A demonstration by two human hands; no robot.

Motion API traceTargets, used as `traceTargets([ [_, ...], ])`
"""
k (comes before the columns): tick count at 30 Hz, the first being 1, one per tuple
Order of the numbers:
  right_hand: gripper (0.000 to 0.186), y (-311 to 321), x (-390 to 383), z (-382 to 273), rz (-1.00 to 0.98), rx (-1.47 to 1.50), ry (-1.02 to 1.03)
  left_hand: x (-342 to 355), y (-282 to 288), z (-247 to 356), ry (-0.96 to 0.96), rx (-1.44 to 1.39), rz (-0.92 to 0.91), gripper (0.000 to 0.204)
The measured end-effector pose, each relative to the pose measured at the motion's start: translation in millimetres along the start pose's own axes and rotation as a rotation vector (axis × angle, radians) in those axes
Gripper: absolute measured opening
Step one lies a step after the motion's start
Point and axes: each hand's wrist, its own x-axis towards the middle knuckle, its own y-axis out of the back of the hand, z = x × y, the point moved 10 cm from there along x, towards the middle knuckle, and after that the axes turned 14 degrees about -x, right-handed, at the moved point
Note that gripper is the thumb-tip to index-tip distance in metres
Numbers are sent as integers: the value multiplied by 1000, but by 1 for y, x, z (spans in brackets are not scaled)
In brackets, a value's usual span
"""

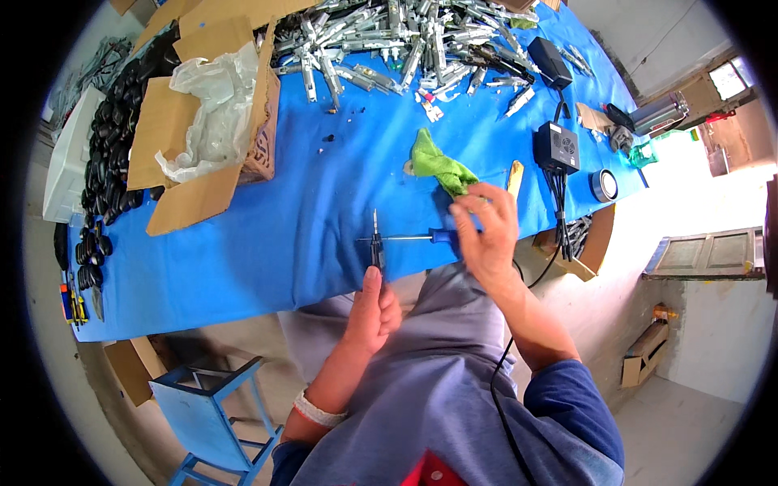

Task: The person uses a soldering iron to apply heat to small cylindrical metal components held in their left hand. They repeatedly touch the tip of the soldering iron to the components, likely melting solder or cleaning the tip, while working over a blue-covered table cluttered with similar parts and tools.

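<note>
My left hand (373, 316) is closed around a slim dark piece with a narrow metal tip (377, 247), held upright at the table's front edge. Just right of it, a screwdriver (444, 236) with a blue handle and thin shaft lies sideways. Its shaft crosses the dark piece in view; whether they touch I cannot tell. The fingers of my right hand (490, 235) are bent together at the lower end of a crumpled green cloth (438, 164), pinching it. The palm is beside the screwdriver's handle end.
A heap of metal parts (413, 40) covers the table's far side. An open carton (190, 202) with plastic lining stands left, beside many black pieces (109, 146). A black power box (557, 147) with cables, a tape roll (604, 185) and a wooden strip (515, 178) lie right. A blue chair (203, 425) stands lower left.
</note>
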Motion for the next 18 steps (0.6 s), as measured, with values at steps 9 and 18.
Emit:
traceTargets([
  [9,22,0,-1,-41,4,48,225,1,1,-2,0,-13,5,60],
  [18,13,-35,-11,-44,-342,77,324,1,1,-4,38,-22,-4,60],
])
